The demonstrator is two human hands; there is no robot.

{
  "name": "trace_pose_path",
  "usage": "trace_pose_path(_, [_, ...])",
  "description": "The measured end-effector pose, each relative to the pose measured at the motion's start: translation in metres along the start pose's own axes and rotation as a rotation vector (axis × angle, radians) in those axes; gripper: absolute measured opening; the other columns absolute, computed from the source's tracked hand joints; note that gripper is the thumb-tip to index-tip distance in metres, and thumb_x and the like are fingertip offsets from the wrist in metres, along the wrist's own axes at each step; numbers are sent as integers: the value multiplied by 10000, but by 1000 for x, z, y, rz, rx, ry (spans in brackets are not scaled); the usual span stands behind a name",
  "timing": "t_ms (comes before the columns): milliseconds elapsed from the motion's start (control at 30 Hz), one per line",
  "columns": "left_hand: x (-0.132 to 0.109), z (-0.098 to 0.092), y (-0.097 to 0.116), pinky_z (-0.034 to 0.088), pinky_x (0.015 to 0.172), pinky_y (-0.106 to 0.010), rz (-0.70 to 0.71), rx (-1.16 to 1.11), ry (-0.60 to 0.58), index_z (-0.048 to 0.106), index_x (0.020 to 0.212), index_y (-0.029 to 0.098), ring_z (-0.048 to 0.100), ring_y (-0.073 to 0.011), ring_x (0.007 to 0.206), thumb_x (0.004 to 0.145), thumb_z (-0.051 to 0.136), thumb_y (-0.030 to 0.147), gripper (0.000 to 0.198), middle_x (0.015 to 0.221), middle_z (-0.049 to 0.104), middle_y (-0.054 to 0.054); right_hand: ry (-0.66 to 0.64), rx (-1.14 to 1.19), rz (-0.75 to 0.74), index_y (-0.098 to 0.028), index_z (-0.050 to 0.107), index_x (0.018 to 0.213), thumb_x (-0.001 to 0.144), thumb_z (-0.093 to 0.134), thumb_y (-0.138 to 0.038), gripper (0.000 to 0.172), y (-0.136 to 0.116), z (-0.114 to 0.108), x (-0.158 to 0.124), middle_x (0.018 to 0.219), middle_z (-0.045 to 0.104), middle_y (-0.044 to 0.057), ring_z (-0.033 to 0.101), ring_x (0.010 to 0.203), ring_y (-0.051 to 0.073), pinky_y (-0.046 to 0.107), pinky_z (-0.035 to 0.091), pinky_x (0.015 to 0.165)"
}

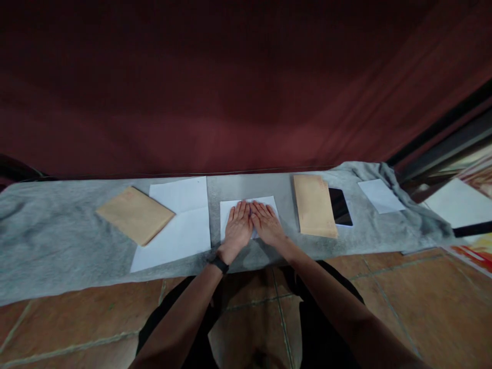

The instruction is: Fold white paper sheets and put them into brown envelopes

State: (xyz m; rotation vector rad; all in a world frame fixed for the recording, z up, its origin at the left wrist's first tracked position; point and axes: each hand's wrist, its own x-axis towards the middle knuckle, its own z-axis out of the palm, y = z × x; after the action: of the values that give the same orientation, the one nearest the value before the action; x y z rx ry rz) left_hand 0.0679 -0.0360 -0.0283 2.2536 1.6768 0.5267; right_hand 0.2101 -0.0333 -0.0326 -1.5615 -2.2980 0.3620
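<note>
Side by side, my left hand (239,225) and my right hand (268,223) lie flat on a white sheet of paper (225,211). The fingers of both are stretched out and point away from me, with the fingertips near the sheet's far edge. My hands meet or nearly meet over the middle of the paper. They cover much of it, so a fold beneath cannot be made out. A dark band sits on my left wrist. Neither hand grips anything.
A grey cloth (69,220) covers the long low surface. To the left, brown envelopes (136,214) overlap white sheets (184,215). To the right lie more brown envelopes (313,205), a dark-screened phone (340,206) and a small white paper (380,196). A dark red curtain (230,102) hangs behind.
</note>
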Motion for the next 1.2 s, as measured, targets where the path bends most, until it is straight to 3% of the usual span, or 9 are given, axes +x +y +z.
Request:
trace_pose_path(267, [0,8,-7,187,1288,-516,-38,119,63,392,1550,-12,201,-303,1589,1012,323,271,611,1664,294,-241,102,-52,28,-93,431,1563,1080,336,-366,563,12,8,6,1637,375,180,338,1544,307,564,243,1263])
trace_pose_path(600, [-5,0,-24,180,1286,-533,-163,93,141,359,1583,35,223,-330,1582,1016,391,443,699,1665,302,-232,224,-3,123,-18,392,1564,1076,310,-495,688,27,6,-1,1623,375,246,339,1537,348,583,254,1249])
trace_pose_path(933, [-9,-2,-31,197,1275,-573,-266,91,195,366,1560,-30,264,-371,1562,990,407,388,708,1638,318,-281,300,-21,186,21,379,1559,1075,316,-507,719,40,4,-17,1623,357,285,318,1544,367,598,268,1242])
trace_pose_path(1067, [-13,-8,-23,169,1275,-614,-262,39,263,370,1569,4,232,-369,1571,981,397,333,675,1623,372,-259,308,-18,227,38,360,1562,1079,307,-460,696,33,-2,-19,1633,328,295,279,1557,378,629,268,1235])
trace_pose_path(1200, [-30,0,4,160,1296,-556,-88,-8,200,300,1608,47,171,-310,1595,994,355,267,655,1681,281,-209,181,39,99,-53,295,1617,1085,283,-430,652,8,-9,-24,1683,286,198,229,1585,306,557,261,1274])
